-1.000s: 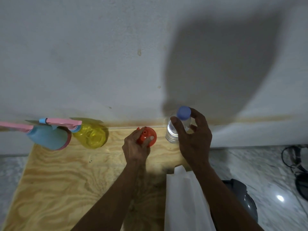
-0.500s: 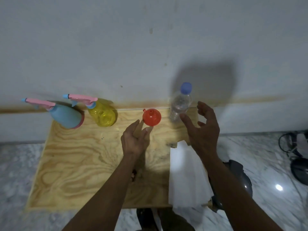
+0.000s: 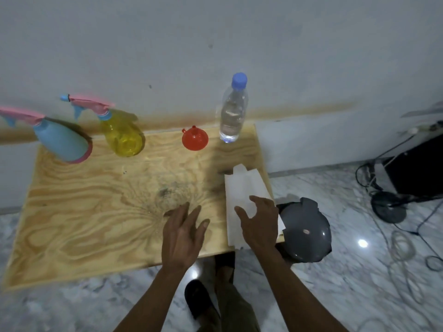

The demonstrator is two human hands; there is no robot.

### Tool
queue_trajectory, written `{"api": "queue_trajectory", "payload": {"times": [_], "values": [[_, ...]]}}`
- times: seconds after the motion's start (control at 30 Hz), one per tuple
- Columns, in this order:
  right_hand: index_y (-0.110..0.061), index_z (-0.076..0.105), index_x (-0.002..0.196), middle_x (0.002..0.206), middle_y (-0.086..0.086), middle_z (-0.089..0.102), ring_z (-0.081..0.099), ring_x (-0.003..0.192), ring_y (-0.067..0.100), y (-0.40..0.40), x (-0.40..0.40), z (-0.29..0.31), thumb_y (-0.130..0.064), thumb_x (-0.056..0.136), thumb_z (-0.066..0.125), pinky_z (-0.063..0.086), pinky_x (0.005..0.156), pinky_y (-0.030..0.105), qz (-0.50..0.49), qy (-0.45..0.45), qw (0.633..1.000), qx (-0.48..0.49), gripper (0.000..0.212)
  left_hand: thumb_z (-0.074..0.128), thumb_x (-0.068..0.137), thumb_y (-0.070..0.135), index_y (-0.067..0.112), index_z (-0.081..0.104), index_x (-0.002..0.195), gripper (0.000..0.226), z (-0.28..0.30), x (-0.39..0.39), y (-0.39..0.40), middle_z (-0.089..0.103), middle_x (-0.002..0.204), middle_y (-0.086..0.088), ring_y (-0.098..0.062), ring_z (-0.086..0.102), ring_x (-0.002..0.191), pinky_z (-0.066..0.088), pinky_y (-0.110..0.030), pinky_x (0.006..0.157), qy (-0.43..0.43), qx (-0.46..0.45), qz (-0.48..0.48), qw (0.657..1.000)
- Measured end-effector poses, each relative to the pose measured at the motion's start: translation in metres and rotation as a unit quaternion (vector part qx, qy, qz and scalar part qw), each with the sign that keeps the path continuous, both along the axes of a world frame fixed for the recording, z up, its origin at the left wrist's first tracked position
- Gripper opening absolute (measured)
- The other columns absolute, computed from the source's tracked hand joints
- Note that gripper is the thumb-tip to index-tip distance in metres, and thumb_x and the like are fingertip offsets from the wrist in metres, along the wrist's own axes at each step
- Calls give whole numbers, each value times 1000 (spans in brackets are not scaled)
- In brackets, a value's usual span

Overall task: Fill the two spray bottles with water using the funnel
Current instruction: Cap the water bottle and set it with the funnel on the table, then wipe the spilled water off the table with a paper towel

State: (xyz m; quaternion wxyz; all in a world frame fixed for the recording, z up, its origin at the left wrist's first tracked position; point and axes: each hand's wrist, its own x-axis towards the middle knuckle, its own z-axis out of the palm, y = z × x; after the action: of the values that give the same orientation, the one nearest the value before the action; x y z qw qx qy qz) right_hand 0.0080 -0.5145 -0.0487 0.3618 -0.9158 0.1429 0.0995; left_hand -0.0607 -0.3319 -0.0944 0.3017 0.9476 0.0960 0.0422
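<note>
At the left edge of the frame, the blue spray bottle (image 3: pixel 62 142) loses its pink trigger tip. The right hand (image 3: pixel 260 224) covers part of the white paper (image 3: pixel 244 190). The grey bin (image 3: pixel 305 232) is partly hidden behind the wooden table (image 3: pixel 84 212). Both forearms run off the bottom edge.

Red funnel (image 3: pixel 195 139), yellow spray bottle (image 3: pixel 122 135)

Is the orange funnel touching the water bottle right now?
Apart. The head view shows bare wood between the orange funnel and the water bottle.
</note>
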Motion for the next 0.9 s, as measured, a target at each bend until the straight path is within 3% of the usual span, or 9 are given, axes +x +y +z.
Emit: {"api": "queue_trajectory", "payload": {"times": [0.07,0.13,0.2,0.37,0.57,0.77,0.9], "values": [[-21,60,132,137,1,51,40,131,23,-1,-2,-9,-41,89,70,41,100,38,-10,-11,999,-41,48,53,97,52,23,67,131,47,-9,2,-14,55,146,-11,-32,50,135,40,-55,108,27,7,-4,1000],[-21,60,130,135,0,51,42,128,23,-5,-3,-19,-38,91,68,43,98,40,-18,-9,999,-42,44,48,97,55,31,63,135,47,-15,6,-30,48,153,-5,-27,39,145,22,-61,118,57,22,4,998],[-21,60,128,127,0,56,47,123,23,-8,-4,-29,-32,92,66,43,95,38,-30,-2,999,-24,38,44,98,55,34,60,136,47,-21,8,-43,42,157,-4,-26,29,150,10,-66,117,73,43,7,996],[-13,67,118,103,2,66,62,98,19,-13,-5,-40,-13,89,71,52,90,39,-84,-51,994,46,29,32,100,58,36,54,141,52,-39,7,-49,37,161,-6,-25,23,152,6,-66,118,63,116,15,991],[-16,73,110,92,-2,71,64,84,9,-20,-2,-27,-13,90,72,44,73,8,-127,-79,980,131,20,28,102,56,37,45,149,53,-48,1,-52,27,165,-3,-22,16,155,1,-64,121,49,141,13,989],[-24,65,100,95,-14,65,60,85,0,-31,7,-4,-22,98,61,48,72,18,-162,-22,954,252,5,32,103,53,34,44,150,52,-52,-1,-52,27,165,-4,-24,18,155,3,-65,120,30,154,10,988],[-21,61,110,93,-11,64,58,79,1,-35,13,1,-18,102,55,46,66,17,-200,2,925,324,11,31,103,53,34,44,150,53,-53,-2,-53,28,165,-4,-24,18,155,4,-65,120,20,156,12,988]]}}
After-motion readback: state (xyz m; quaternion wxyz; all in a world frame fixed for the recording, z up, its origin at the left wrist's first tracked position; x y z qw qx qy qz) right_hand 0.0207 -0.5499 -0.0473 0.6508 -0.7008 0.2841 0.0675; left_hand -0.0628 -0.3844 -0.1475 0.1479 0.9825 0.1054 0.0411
